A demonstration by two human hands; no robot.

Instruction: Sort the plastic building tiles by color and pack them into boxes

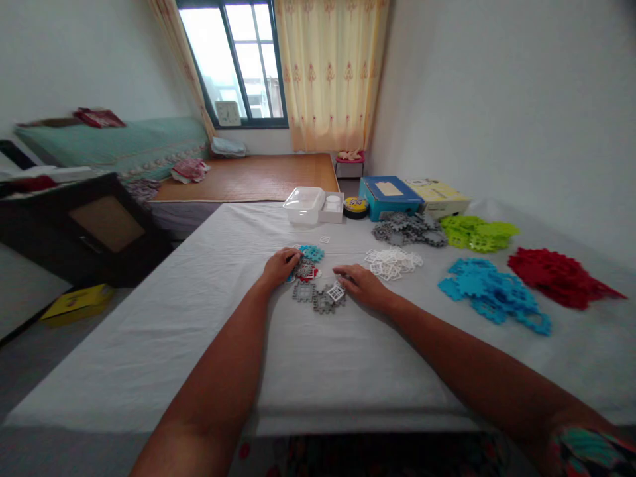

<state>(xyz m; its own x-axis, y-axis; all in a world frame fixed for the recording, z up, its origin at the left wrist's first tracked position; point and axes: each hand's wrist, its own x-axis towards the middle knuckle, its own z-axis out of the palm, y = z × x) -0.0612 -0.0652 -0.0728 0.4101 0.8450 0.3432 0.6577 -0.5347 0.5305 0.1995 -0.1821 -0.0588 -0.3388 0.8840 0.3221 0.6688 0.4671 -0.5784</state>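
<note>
My left hand [281,266] rests at the left side of a small cluster of interlocking plastic building pieces [305,267] in grey, red and blue, its fingers curled against the edge. A blue notched piece [313,253] lies at the back of that cluster. To the right, my right hand [362,285] lies low over the table, fingers apart and reaching left, with nothing visibly held. Just by its fingertips a white window-frame piece [336,292] lies tilted on grey notched pieces [324,303]. Another grey piece [304,291] sits in front of the cluster.
On the white-covered table [209,285], sorted piles lie to the right: white frames [392,263], grey [410,230], green [477,233], blue [489,291] and red pieces [561,277]. Behind stand a clear plastic box [304,205], a round tin [356,207] and a blue box [390,195].
</note>
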